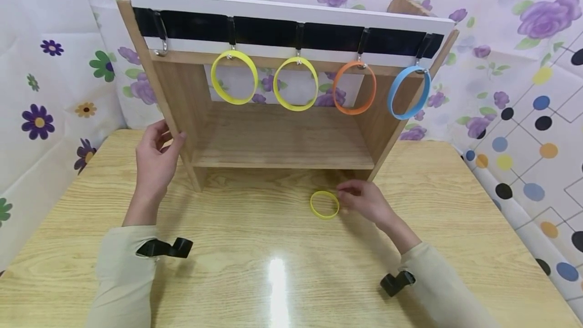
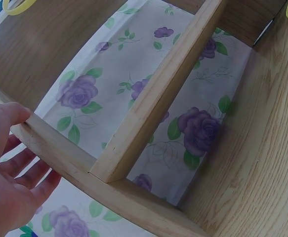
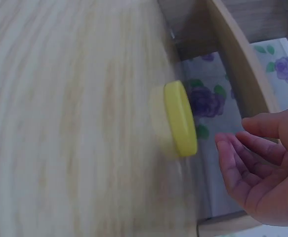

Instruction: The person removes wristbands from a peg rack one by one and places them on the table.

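My left hand [image 1: 157,158] grips the left side panel [image 2: 69,153] of a wooden shelf [image 1: 282,135], thumb on one face and fingers on the other. A yellow ring [image 1: 325,217] lies flat on the table in front of the shelf's right half. Just right of it is my right hand [image 1: 364,201], fingers loosely bent and holding nothing. The right wrist view shows a gap between these fingers and the yellow ring [image 3: 182,118]. Along the shelf's top, two yellow rings [image 1: 234,101], an orange ring [image 1: 354,112] and a blue ring [image 1: 407,116] hang from hooks.
The leftmost hook [image 1: 162,47] bears no ring. A black strip [image 1: 264,30] on a white board carries the hooks. The wood-grain table [image 1: 227,267] extends toward me, with a flowered cloth [image 1: 41,65] behind and at the left, and a dotted cloth [image 1: 542,140] at the right.
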`<state>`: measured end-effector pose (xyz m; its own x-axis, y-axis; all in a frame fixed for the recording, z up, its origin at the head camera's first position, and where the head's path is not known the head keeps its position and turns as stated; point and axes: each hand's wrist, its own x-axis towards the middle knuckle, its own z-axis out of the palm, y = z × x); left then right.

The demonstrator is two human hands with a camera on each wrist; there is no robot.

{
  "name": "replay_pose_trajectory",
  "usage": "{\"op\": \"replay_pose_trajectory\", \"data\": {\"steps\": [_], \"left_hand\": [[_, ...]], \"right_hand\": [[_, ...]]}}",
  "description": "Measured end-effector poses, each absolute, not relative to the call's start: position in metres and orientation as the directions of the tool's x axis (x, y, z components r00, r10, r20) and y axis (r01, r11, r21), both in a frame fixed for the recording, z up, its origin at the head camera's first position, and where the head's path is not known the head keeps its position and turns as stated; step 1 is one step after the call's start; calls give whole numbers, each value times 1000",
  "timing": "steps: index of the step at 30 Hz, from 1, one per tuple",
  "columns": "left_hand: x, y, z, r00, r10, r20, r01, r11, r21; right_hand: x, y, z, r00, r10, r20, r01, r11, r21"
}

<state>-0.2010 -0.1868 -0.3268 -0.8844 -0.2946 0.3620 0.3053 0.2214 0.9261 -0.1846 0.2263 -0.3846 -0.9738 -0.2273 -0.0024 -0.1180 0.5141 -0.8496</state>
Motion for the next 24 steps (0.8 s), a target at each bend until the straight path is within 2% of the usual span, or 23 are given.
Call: {"op": "replay_pose_trajectory", "data": {"steps": [6,12,24], "left_hand": [[-200,-186,-326,-884,-288,368,309,230,923],[-199,-185,-325,-879,-293,377,321,223,921],[-202,-185,-326,-865,-300,403,357,198,913]], "right_hand": [[-180,214,-375,-968,-249,-22,-99,463,-881],[-176,198,-361,-952,-308,-1,-140,435,-890],[-169,164,-307,-905,-421,66,-221,333,-917]]}}
